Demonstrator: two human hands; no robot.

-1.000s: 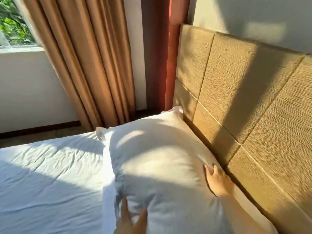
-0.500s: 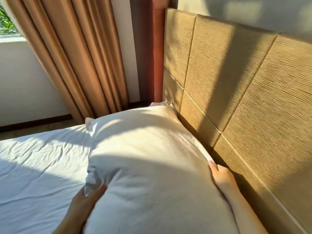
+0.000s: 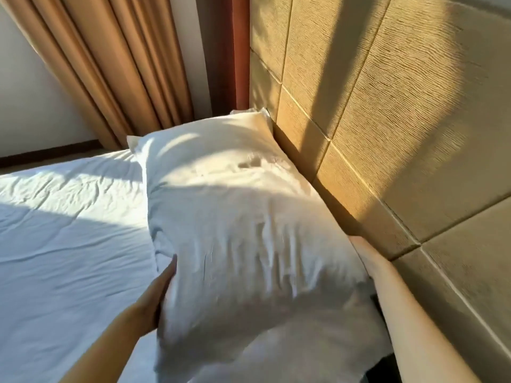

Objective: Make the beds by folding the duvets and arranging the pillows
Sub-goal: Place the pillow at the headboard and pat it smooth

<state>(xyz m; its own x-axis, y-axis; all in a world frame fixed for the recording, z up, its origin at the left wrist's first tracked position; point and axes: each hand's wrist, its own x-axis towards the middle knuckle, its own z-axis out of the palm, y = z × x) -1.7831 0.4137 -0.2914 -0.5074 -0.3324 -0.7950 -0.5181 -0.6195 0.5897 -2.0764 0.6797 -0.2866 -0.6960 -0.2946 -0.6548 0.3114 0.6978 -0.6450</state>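
— What was nearest the camera, low in the frame?

— Both hands. The left hand (image 3: pixel 156 299), at lower centre-left, was cupped against the pillow's (image 3: pixel 240 222) left edge, gripping it. The right hand (image 3: pixel 365 254), at centre-right, was pressed to the pillow's right edge, wedged between it and the headboard (image 3: pixel 401 111); its fingers were hidden, so I could not tell how far they were closed.

— And the pillow itself?

— White, creased, filling the middle of the frame, lying on the bed with its long side touching the headboard.

— To the left?

— The white wrinkled duvet (image 3: pixel 63 233), half in sunlight.

— Farther back?

— Tan curtains (image 3: pixel 116 67) at the upper left, and a reddish post (image 3: pixel 240 51) beside the woven tan headboard panels.
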